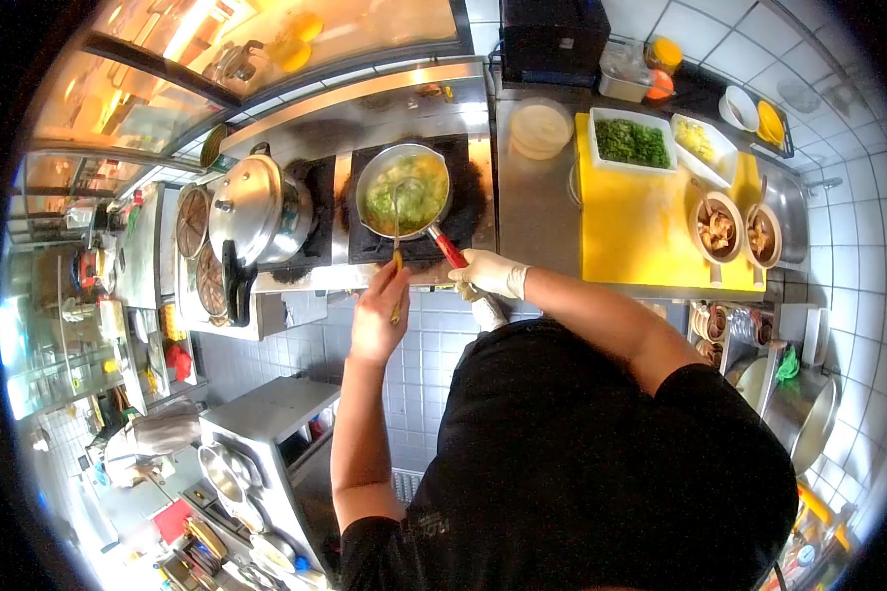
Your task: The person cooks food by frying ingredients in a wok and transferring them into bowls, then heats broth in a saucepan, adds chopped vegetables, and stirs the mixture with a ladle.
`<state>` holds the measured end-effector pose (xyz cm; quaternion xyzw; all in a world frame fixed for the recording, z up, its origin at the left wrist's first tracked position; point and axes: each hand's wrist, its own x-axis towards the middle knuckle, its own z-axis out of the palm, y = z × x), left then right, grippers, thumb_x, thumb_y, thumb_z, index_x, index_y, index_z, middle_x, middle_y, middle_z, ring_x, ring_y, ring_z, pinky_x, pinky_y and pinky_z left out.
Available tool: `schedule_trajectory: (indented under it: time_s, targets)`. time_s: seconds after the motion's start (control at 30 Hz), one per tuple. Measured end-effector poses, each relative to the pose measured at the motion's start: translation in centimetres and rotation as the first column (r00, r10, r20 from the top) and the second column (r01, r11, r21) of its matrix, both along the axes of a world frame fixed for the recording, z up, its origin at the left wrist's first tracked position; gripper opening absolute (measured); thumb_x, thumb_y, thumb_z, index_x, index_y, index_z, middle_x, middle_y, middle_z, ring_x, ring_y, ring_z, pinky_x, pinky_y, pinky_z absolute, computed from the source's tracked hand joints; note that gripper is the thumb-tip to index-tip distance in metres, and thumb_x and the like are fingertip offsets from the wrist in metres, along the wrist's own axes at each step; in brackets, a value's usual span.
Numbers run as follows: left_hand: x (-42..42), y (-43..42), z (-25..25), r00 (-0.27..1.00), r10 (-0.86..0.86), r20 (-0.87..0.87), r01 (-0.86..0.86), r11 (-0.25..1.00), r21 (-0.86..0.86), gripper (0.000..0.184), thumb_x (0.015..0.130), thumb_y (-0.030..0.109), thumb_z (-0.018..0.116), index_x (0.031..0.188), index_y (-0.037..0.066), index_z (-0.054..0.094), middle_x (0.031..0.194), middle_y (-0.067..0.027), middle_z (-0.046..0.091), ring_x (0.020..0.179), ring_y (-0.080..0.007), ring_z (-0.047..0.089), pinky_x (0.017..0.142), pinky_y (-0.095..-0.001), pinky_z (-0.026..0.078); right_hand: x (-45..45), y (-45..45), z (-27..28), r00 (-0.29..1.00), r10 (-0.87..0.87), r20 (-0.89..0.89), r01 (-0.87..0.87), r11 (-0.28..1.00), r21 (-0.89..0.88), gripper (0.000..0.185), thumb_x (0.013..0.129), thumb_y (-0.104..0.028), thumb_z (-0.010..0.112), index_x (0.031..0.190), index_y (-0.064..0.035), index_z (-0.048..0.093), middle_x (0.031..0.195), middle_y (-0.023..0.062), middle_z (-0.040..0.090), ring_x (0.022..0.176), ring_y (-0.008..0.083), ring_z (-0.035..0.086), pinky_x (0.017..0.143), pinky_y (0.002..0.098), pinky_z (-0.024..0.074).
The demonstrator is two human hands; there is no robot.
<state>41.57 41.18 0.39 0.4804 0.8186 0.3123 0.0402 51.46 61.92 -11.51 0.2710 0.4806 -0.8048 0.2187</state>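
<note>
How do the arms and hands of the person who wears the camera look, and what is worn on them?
Both arms come out of short black sleeves, and the forearms are bare. The right hand wears a pale, off-white glove that ends near the wrist; the left hand appears ungloved.

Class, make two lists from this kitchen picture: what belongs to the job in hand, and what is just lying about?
Job in hand:
red-handled pan, gripped by gloved right hand
food inside
long utensil, held by left hand

Apparently lying about:
lidded pot
yellow board
chopped greens, though perhaps ingredients
</note>
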Motion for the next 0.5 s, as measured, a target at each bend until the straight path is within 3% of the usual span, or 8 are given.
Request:
schedule_trajectory:
  time_s: [0.07,0.17,0.2,0.3,0.5]
  targets:
    - [0.4,-0.4,2.6,0.997,0.013,-0.076,-0.008,0.998,0.065,0.022,0.091,-0.001,0.068,0.113,0.0,0.073,0.115,-0.022,0.071,0.102,-0.0369,0.072,0.089,-0.0406,0.059,-0.1,0.0,-0.4,1.0,0.01,0.007,-0.01,1.0,0.025,0.013,0.104,-0.011,0.058,0.103,-0.0028,0.048,0.078,0.0056,0.059,0.061,0.0146,0.059,0.055,0.03,0.0535]
    - [0.3,-1.5,2.5,0.967,0.126,0.223,-0.169,0.968,0.185,0.019,0.095,0.0,0.065,0.112,-0.004,0.072,0.112,-0.0192,0.074,0.1,-0.0309,0.074,0.089,-0.0384,0.06,0.0,0.1,-0.6,0.998,0.055,-0.021,-0.053,0.994,0.099,0.012,0.104,-0.011,0.058,0.103,-0.0031,0.049,0.079,0.0047,0.06,0.062,0.014,0.061,0.054,0.0287,0.0532]
    - [0.4,-1.8,0.8,0.838,0.169,0.519,-0.345,0.901,0.262,0.02,0.101,0.005,0.062,0.114,-0.008,0.069,0.11,-0.0178,0.074,0.098,-0.0261,0.074,0.09,-0.0369,0.06,0.0,0.1,-1.0,0.998,0.053,-0.022,-0.05,0.994,0.093,0.012,0.103,-0.011,0.059,0.105,-0.0029,0.05,0.079,0.0047,0.061,0.062,0.0142,0.061,0.055,0.029,0.0536]
    - [-0.6,-1.5,-3.1,0.526,0.219,0.822,-0.685,0.681,0.257,0.025,0.104,0.009,0.06,0.116,-0.012,0.066,0.109,-0.0197,0.072,0.095,-0.0273,0.074,0.09,-0.0378,0.061,0.2,0.0,-1.3,0.999,0.042,-0.02,-0.041,0.995,0.09,0.015,0.103,-0.012,0.06,0.111,-0.0022,0.052,0.08,0.0052,0.062,0.063,0.0151,0.063,0.056,0.0298,0.0547]
    - [-2.8,-0.2,-6.7,0.478,0.23,0.848,-0.806,0.498,0.319,0.035,0.104,0.014,0.06,0.126,-0.012,0.059,0.11,-0.0226,0.071,0.1,-0.0325,0.073,0.092,-0.0406,0.062,0.4,0.2,-0.5,0.997,0.07,-0.03,-0.063,0.983,0.172,0.021,0.102,-0.012,0.061,0.118,-0.0011,0.054,0.084,0.0071,0.065,0.066,0.017,0.066,0.059,0.0311,0.0569]
